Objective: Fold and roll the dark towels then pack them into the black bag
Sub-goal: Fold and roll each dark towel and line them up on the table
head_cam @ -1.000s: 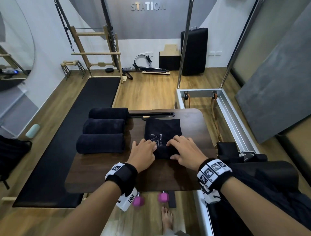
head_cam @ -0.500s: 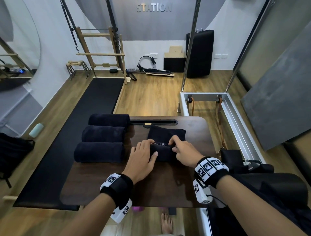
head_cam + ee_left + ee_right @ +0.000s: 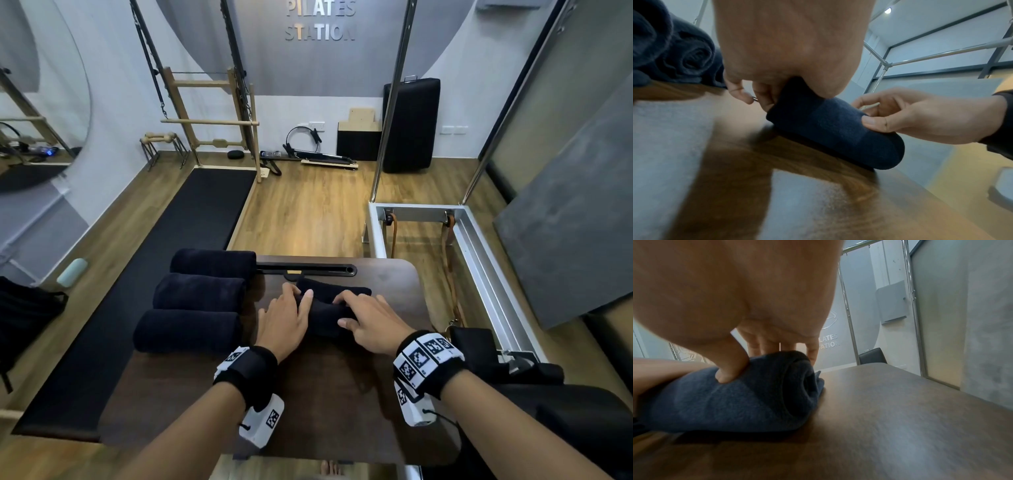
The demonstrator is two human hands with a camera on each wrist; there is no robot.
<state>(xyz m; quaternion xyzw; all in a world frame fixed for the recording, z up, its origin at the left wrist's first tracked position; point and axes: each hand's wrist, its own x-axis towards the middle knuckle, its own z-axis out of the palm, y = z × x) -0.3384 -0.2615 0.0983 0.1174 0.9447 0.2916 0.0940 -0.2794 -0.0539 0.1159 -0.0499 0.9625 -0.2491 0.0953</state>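
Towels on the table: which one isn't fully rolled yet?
The towel under both hands, right of the three finished rolls; a flat flap still lies beyond it.

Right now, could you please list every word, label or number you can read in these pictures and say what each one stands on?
"PILATES STATION": raised letters on the grey back wall; cut off as "LATES / ATION" in the right wrist view.
Black-and-white square code markers on the wristbands: patterns only, no readable text.
Dark towel being rolled: no print showing.
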